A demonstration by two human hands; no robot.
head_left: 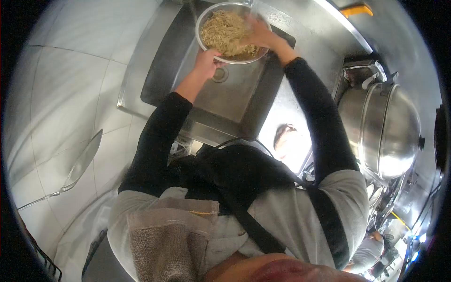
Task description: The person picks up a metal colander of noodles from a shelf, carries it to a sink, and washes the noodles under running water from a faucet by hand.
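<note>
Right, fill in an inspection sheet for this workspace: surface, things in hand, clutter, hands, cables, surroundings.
Surface: metal sink with its drain uncovered; strong glare on the metal worktop beside it.
Things in hand: metal bowl over the sink, holding pale shredded food.
Clutter: orange item at upper right; long-handled metal utensil at left.
Hands: left hand grips the bowl's near rim; right hand is at the food, blurred, its grip unclear.
Cables: cannot tell; the right edge is too distorted.
Surroundings: large lidded pot at right, another person at lower right, white tiles at left.
</note>
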